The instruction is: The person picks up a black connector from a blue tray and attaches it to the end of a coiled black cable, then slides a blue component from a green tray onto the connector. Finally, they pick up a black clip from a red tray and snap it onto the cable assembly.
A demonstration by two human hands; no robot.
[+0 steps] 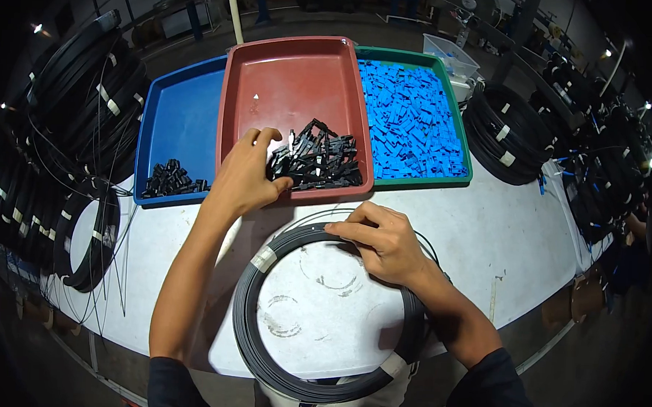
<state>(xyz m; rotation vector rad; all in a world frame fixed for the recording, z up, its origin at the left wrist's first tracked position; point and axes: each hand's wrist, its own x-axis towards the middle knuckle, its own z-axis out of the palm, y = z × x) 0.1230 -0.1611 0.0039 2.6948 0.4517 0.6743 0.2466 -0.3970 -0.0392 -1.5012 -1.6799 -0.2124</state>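
My left hand [251, 171] is over the near left part of the red tray [295, 78], its fingers apart beside a pile of black connectors [320, 159]. Nothing shows between its thumb and fingers. Across the top of a coil of dark cable [251, 331] reaches my right hand [382, 242], with thumb and index finger pinched together at the coil's upper edge. What they hold is too small to make out. White tape wraps the coil at the upper left and lower right. The coil lies at the near edge of the white table [514, 233].
A blue tray [188, 103] with black parts stands at the left, a green tray [463, 151] full of blue pieces [410, 120] at the right. Cable coils [507, 131] sit at the right, with more coils [90, 99] at the left. A clear box [449, 57] stands behind.
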